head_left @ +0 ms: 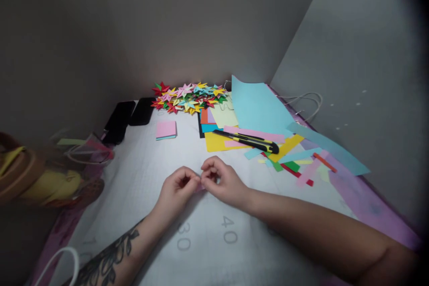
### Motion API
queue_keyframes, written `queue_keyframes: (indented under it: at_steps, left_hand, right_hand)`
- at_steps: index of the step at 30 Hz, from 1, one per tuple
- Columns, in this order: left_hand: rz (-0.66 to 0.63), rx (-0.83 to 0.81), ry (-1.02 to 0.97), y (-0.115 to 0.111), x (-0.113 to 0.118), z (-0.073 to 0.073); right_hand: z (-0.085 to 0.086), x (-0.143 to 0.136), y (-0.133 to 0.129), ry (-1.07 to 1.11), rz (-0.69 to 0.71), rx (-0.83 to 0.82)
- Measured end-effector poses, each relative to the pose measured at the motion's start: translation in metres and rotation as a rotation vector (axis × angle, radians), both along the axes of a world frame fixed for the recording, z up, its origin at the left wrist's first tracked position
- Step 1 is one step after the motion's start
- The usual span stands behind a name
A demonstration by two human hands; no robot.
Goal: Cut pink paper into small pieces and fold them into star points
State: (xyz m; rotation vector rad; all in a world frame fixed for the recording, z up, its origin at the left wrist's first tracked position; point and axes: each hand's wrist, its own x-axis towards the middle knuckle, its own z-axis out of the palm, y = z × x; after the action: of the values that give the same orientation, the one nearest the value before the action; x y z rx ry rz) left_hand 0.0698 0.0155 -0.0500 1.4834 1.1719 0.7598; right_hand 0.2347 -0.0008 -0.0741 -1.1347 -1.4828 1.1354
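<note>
My left hand (181,187) and my right hand (226,183) meet over the middle of the table, fingertips close together. Between them they pinch a small piece of pink paper (201,187), mostly covered by my fingers. Its exact shape is hidden. Just beyond my left hand lies a neat stack of square paper (166,129) with pink on top. A black and yellow box cutter (250,140) rests on coloured paper past my right hand.
Many folded paper stars (187,96) are heaped at the back. A light blue sheet (258,103) leans against the wall. Paper strips (301,161) lie scattered at the right. Two dark phones (142,111) sit back left. A blurred bag (89,149) is at the left edge.
</note>
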Motion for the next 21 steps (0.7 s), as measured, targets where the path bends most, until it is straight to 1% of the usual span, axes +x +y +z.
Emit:
queue_keyframes:
  at_steps: [5,9,11,14,17,19,21]
  left_hand:
    - [-0.009,-0.004,-0.009,0.0009,-0.0018,-0.0012]
    - [0.121,0.020,-0.013,0.0055,-0.0074,-0.0020]
    - [0.152,0.031,-0.010,0.0062,-0.0090,-0.0019]
    - [0.092,0.054,-0.020,0.0040,-0.0080,-0.0020]
    - [0.029,0.052,0.026,0.0013,-0.0055,-0.0031]
    - [0.037,0.041,0.062,0.0014,-0.0052,-0.0038]
    - [0.086,0.038,0.066,0.0036,-0.0068,-0.0039]
  right_hand:
    - [0.0008,-0.0014,-0.0009,0.017,0.040,-0.016]
    - [-0.0025,-0.0010,-0.0002,0.033,0.016,-0.020]
    - [-0.0040,-0.0008,0.0006,0.051,-0.019,-0.013]
    - [-0.0032,-0.0004,0.0016,0.053,-0.075,0.024]
    - [-0.0003,-0.0006,0.0012,0.024,-0.111,0.048]
    - [0.0009,-0.0010,0.0007,0.003,-0.110,0.041]
    - [0.0008,-0.0011,0.0006,0.006,-0.099,0.014]
